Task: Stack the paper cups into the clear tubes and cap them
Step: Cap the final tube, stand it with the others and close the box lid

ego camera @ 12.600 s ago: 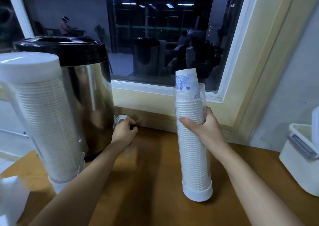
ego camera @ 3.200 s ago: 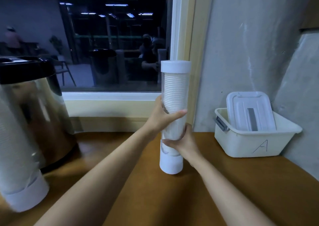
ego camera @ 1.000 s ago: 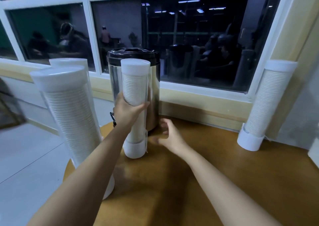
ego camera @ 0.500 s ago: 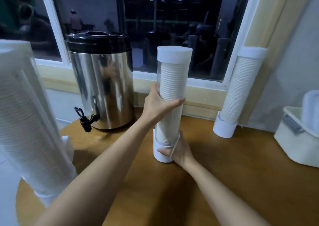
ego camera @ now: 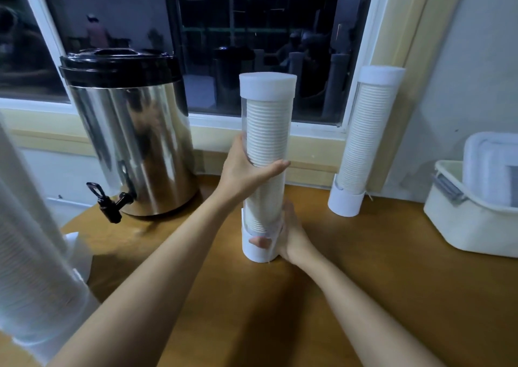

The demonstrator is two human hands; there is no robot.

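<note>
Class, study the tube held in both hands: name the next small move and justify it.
Probably settle the tube upright on the table and let go: its cap is on, cups fill it, the left hand grips its middle and the right hand its base.

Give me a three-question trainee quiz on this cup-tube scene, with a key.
1. True or false: the held tube has its white cap on top.
2. Multiple choice: the right hand holds that tube A) at the cap, B) at the base, C) not at all.
3. Fill in: the hand gripping the tube's middle is the ___ one.

Key: 1 true; 2 B; 3 left, since the left hand wraps round the middle.
</note>
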